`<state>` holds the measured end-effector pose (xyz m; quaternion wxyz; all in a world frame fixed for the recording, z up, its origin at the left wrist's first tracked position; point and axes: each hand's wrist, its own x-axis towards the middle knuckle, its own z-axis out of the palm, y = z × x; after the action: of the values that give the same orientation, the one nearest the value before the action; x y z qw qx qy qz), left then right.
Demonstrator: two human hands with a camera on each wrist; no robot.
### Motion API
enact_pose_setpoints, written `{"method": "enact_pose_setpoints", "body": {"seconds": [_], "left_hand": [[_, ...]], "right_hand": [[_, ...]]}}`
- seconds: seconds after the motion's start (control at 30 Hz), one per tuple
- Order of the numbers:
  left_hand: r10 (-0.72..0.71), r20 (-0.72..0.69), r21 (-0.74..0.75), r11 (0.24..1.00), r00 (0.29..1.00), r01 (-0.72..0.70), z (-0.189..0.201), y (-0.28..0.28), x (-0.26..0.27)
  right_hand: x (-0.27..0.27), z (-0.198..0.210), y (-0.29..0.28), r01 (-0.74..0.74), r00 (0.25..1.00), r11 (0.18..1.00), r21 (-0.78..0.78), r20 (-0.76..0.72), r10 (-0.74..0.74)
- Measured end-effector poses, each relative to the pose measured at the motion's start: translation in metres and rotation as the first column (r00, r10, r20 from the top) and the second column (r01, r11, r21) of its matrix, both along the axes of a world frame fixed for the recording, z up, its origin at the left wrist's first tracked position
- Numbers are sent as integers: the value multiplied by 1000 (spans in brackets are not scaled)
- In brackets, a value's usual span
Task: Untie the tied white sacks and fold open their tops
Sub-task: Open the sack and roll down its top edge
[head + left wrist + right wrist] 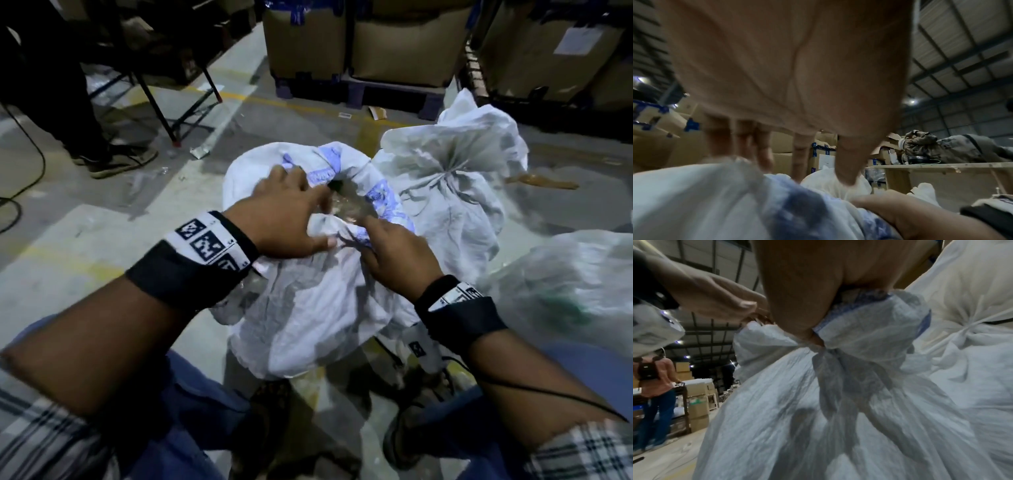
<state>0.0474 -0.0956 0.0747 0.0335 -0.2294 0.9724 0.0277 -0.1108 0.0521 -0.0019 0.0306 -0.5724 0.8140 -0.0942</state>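
White woven plastic sack with blue printing (308,308) stands upright on the grey concrete floor (102,240), directly in front of the person and between their knees. Its mouth faces up, with the top partly rolled outward into a cuff that shows the blue print. The left hand (291,219) lies across the near-left part of that cuff, fingers spread and fairly straight over the fabric and thumb toward the body; it presses rather than clasps. The right hand (394,253) holds the near-right edge, its fingers curled into a bunched fold of the rim; the right wrist view shows the thumb dug in where the fabric gathers into a tight neck below the cuff. Both hands are on the near side of the opening, so the unrolled far rim lies away from the body, and the fold probably has to travel outward and down around the mouth. Something clear and crinkled shows inside the opening, though I cannot tell what.

Just beside it on the right, touching it, a second white sack tied shut at a gathered knot (448,178) waits, nearer the right hand. Another pale translucent bag (565,284) crowds the right edge. Brown cardboard cartons on a pallet (376,44) stand well behind, out of the way.
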Motion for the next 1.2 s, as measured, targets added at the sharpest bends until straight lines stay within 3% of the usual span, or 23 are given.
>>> {"method": "enact_pose_setpoints", "body": {"seconds": [0.07, 0.13, 0.2, 0.3, 0.4, 0.47, 0.53, 0.67, 0.7, 0.8, 0.87, 0.97, 1.03, 1.07, 1.13, 1.2], "left_hand": [[189, -131, -161, 965, 973, -209, 3, -5, 6], [328, -202, -184, 913, 923, -365, 0, -7, 7], [442, -121, -12, 895, 889, -446, -4, -10, 8], [497, 4, 291, 829, 868, -477, -8, -25, 9], [597, 88, 632, 586, 797, -508, -7, -41, 9], [655, 137, 750, 421, 743, -510, -12, -49, 9], [669, 195, 804, 309, 717, -507, -18, -51, 7], [688, 160, 886, 217, 708, -411, -18, -48, -3], [692, 172, 923, 136, 701, -360, -15, -48, -4], [722, 217, 971, -230, 657, -68, 4, -57, -2], [777, 210, 926, -353, 593, 134, 15, -69, 8], [805, 94, 881, -341, 586, 327, 25, -76, 21], [844, 50, 907, -262, 533, 329, 23, -71, 20], [850, 59, 913, -258, 524, 315, 22, -66, 17], [831, 119, 906, -315, 543, 283, 16, -56, 10], [832, 125, 898, -327, 541, 294, 11, -49, 2]], "right_hand": [[-2, -5, 1, 55, 998, 998, -34, -10, -56], [1, -8, 0, 76, 997, 997, -34, -24, -77], [7, -11, -1, 63, 996, 998, -31, -55, -65], [13, -10, -3, 44, 995, 999, -31, -93, -47], [14, -7, 1, 13, 997, 1000, -12, -75, -14], [14, -5, 4, -27, 998, 1000, 11, -56, 28], [14, -3, 6, -62, 998, 998, 22, -27, 63], [9, -3, 9, -106, 994, 993, 59, 12, 105], [6, -3, 10, -125, 992, 989, 73, 28, 124], [-5, -2, 12, -189, 978, 979, 77, 101, 181], [-12, 0, 12, -204, 974, 976, 78, 113, 194], [-18, 4, 13, -169, 984, 982, 80, 72, 163], [-16, 7, 11, -151, 988, 982, 109, 28, 149], [-14, 9, 11, -147, 988, 976, 158, -14, 151], [-10, 12, 12, -143, 984, 958, 247, -64, 164], [1, 19, 13, -164, 986, 971, 173, 41, 159]]}}
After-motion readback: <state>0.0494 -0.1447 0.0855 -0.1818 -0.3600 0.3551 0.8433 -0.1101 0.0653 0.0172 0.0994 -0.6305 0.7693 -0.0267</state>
